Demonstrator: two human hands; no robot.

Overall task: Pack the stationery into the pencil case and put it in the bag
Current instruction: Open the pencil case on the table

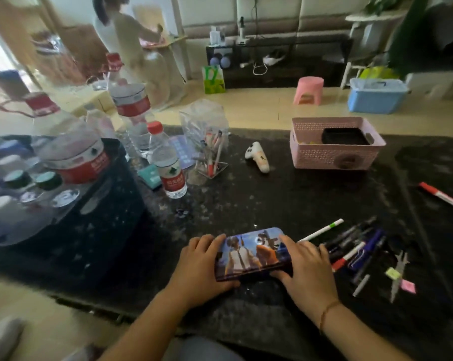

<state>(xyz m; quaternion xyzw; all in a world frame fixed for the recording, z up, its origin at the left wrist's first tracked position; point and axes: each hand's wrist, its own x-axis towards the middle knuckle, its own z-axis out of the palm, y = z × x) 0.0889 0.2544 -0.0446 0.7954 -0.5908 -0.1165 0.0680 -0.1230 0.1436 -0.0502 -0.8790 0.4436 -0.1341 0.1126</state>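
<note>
Left hand (pixel 199 267) and right hand (pixel 304 267) clamped on closed case (pixel 251 252), thumbs at near edge. Pens (pixel 355 250) piled at 3 o'clock on table (pixel 285 199).

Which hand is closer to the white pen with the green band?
Right. The right hand grips the pencil case's right end, just below the white pen. The left hand holds the case's far left end.

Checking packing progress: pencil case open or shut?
Shut. The pencil case lies flat, its printed lid down; pens lie loose beside it.
</note>
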